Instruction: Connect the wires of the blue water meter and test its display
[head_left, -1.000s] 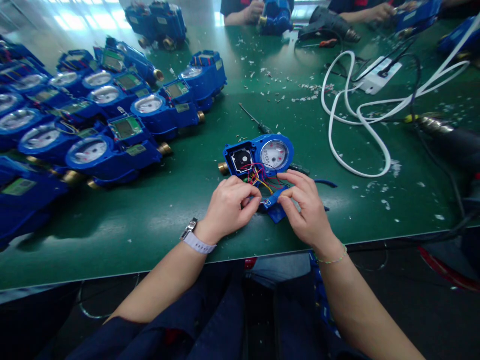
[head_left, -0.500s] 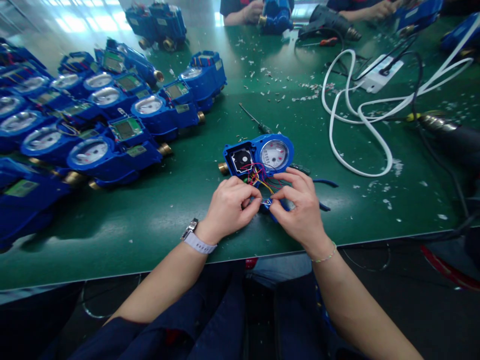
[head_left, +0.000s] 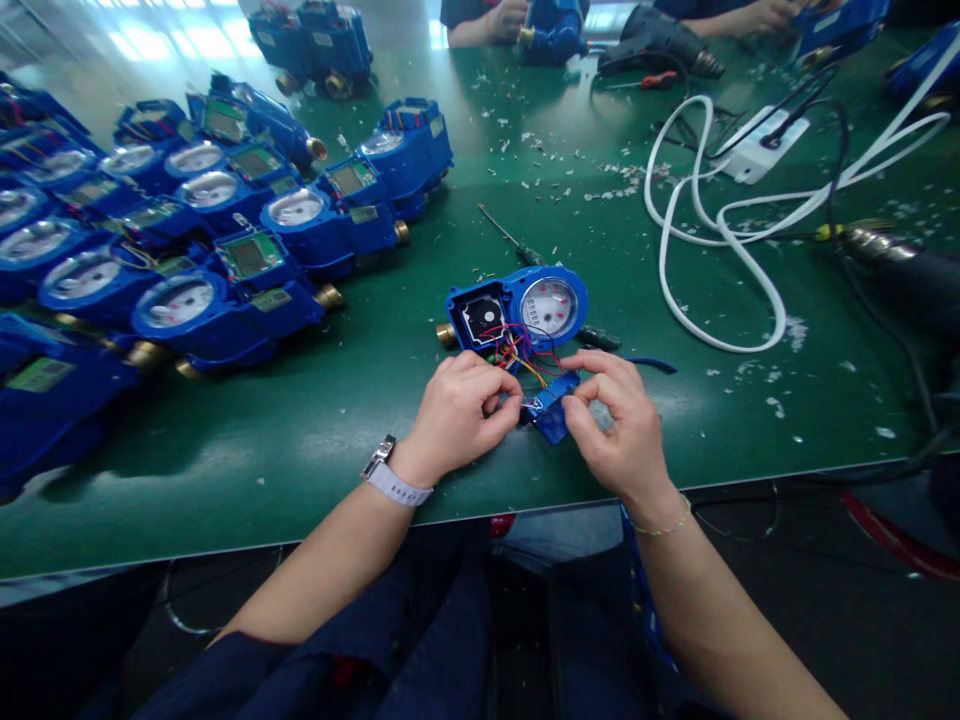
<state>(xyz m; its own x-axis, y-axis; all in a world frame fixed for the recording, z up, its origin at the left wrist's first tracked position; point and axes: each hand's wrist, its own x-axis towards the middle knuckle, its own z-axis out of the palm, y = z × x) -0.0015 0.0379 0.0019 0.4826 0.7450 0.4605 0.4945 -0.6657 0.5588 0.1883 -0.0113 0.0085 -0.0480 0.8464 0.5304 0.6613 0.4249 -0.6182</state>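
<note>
In front of me a blue water meter (head_left: 551, 308) lies on the green table, its square compartment open and thin coloured wires (head_left: 517, 350) spilling toward me. Those wires run toward a small blue rectangular part (head_left: 553, 405) between my hands. My left hand (head_left: 472, 405) pinches thin wire ends at the part's left side; the fingertips cover most of them. My right hand (head_left: 619, 415) has thumb and forefinger at the part's right edge, curled around it, the other fingers raised. Behind the right hand lies a dark blue tube (head_left: 651, 364), partly hidden.
Rows of blue meters (head_left: 180, 305) fill the left side. A screwdriver (head_left: 529, 255) lies beyond the meter. White cable (head_left: 664, 240), a power strip (head_left: 765, 145) and a heat gun (head_left: 892, 260) are at right. Across the table, co-workers' hands (head_left: 506, 20) hold blue meters.
My right hand has moved right, away from my left fingertips, and more of the small blue part shows. My left hand stays in place.
</note>
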